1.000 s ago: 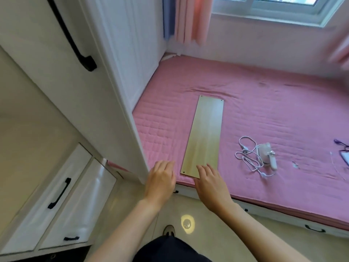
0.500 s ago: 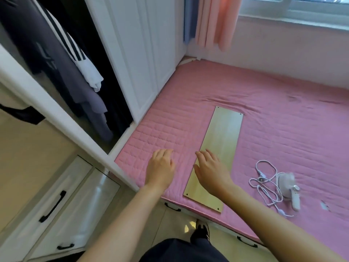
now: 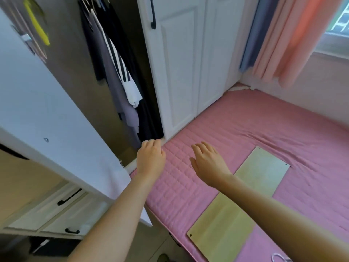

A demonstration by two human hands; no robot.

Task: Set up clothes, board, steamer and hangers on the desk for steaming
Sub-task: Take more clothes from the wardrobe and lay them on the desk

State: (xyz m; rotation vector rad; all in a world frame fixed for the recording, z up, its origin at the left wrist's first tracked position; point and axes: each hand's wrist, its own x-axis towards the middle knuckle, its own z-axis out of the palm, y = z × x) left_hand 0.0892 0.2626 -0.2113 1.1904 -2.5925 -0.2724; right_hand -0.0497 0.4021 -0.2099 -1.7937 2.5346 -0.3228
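Note:
A pale wooden board (image 3: 262, 173) lies flat on the pink quilted mat (image 3: 236, 129), partly crossed by my right forearm. Dark and grey clothes (image 3: 120, 80), one with white stripes, hang inside the open wardrobe at the upper left. My left hand (image 3: 151, 157) hovers at the mat's left edge near the wardrobe opening, fingers loosely curled, holding nothing. My right hand (image 3: 206, 161) is spread over the mat left of the board, empty. A bit of white steamer cord (image 3: 279, 258) shows at the bottom edge; the steamer itself is out of frame.
The open white wardrobe door (image 3: 47, 114) swings out at the left. Closed white doors (image 3: 181, 63) stand behind the mat. White drawers with black handles (image 3: 62, 208) sit low on the left. Pink and blue curtains (image 3: 287, 38) hang by the window.
My view has swung left and up toward the open wardrobe. Both hands have left the board's near end and moved left over the mat; the steamer has slid out of frame.

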